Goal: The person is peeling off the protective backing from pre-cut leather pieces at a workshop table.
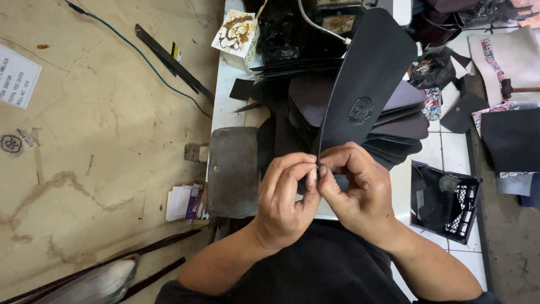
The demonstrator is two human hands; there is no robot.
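my left hand (284,194) and right hand (354,188) pinch the near end of a long dark leather piece (368,73), fingertips pressed together on its edge. it stands up over a stack of dark leather pieces (408,126) on the white table (225,84).

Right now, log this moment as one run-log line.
left hand: pinching leather piece edge | right hand: pinching same edge | behind: stacked leather pieces | right: black crate

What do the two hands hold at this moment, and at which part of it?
Both the left hand and the right hand pinch the near, lower edge of a long dark leather piece between fingertips, the rest of it extending away over the table.
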